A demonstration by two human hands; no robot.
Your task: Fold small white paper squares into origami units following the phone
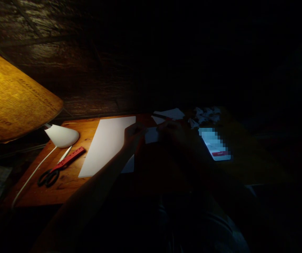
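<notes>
The scene is very dark, lit only from the left. My left hand (133, 133) reaches in over a large white sheet of paper (105, 146) and touches a small white piece of paper (151, 135). My right hand (169, 127) meets it from the other side, and both seem pinched on this small piece. Fingers are hard to make out in the shadow. More white paper pieces (170, 114) lie just beyond the hands.
A wooden table (69, 182) carries black-handled scissors (49, 175), a red ruler (71, 157) and a white lamp base (62, 136) with its cord. A yellow lampshade (11, 102) hangs at left. Crumpled paper (206, 115) and a lit phone (215, 144) lie at right.
</notes>
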